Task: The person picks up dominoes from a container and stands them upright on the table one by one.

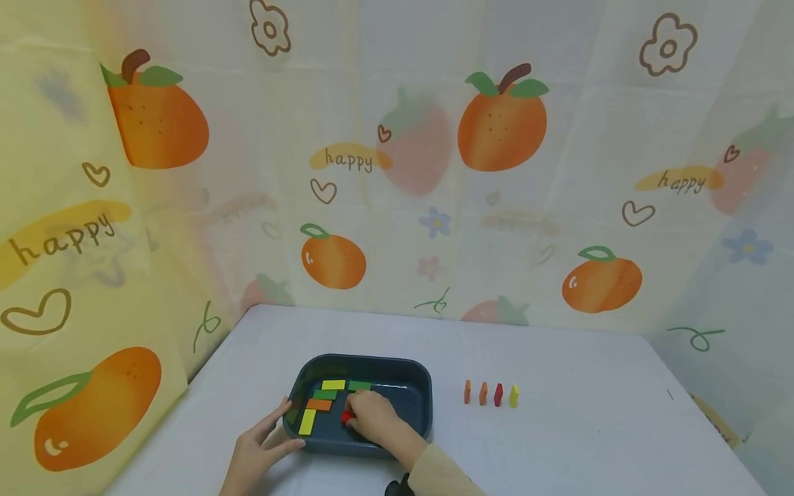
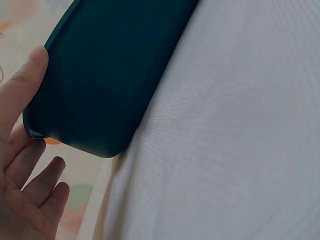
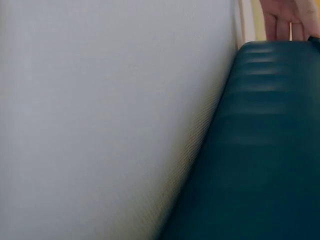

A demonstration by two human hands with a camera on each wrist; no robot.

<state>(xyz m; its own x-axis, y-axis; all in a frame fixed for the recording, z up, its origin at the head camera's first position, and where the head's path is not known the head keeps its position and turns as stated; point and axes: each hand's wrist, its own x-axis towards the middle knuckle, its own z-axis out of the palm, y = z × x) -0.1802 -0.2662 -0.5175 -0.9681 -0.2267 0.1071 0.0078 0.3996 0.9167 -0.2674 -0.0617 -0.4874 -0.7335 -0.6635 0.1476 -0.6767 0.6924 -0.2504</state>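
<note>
A dark teal tray (image 1: 403,365) with a raised rim lies on the white table. My left hand (image 1: 260,441) grips its left end, with the thumb at the front corner and a finger at the left rim; the left wrist view shows this hand (image 2: 25,165) at the tray corner too. Inside the tray, my right hand (image 1: 375,417) reaches down with curled fingers and pinches a red domino block (image 1: 347,417), partly hidden by the fingers. Left of it lie a yellow block (image 1: 307,421), an orange block (image 1: 319,405) and a green block (image 1: 325,395).
Farther back in the tray lie another yellow block (image 1: 333,384) and another green block (image 1: 360,386). Right of the tray a row of several blocks stands upright: orange ones (image 1: 483,393), a red one (image 1: 499,395) and a yellow one (image 1: 513,396). A fruit-print curtain (image 1: 397,262) surrounds the table.
</note>
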